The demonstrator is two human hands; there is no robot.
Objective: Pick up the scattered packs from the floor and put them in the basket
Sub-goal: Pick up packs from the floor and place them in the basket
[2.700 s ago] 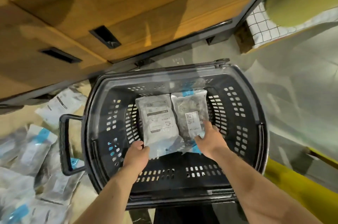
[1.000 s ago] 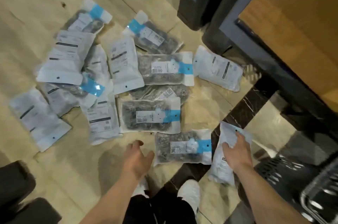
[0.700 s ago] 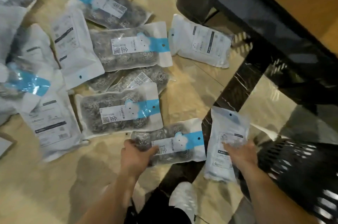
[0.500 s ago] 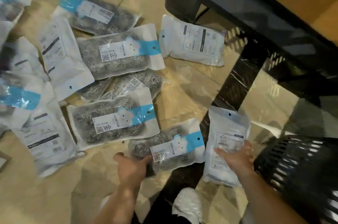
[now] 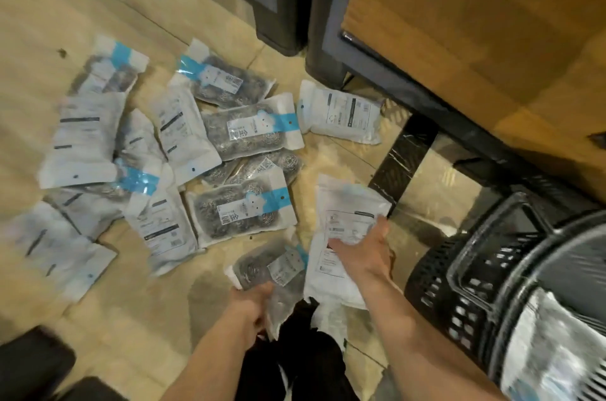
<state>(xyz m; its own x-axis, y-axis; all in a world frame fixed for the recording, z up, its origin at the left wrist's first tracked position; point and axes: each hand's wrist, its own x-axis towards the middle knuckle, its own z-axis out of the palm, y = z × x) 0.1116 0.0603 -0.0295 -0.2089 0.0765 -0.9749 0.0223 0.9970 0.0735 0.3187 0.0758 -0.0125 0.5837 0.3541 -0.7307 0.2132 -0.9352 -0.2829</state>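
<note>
L hand (image 5: 251, 307) grips scrubber pack (image 5: 272, 266) at 6 o'clock. R hand (image 5: 364, 253) grips white pack (image 5: 347, 204) beside it. Basket (image 5: 436, 286) at 4 o'clock, other packs (image 5: 242, 210) on floor (image 5: 137, 318) ~10 o'clock.

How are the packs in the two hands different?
The clear blue-striped pack of grey scourers in the left hand shows its contents; the white printed pack in the right hand shows only white. The left hand grips its pack's end, the right its middle. Both are flat sealed pouches.
</note>
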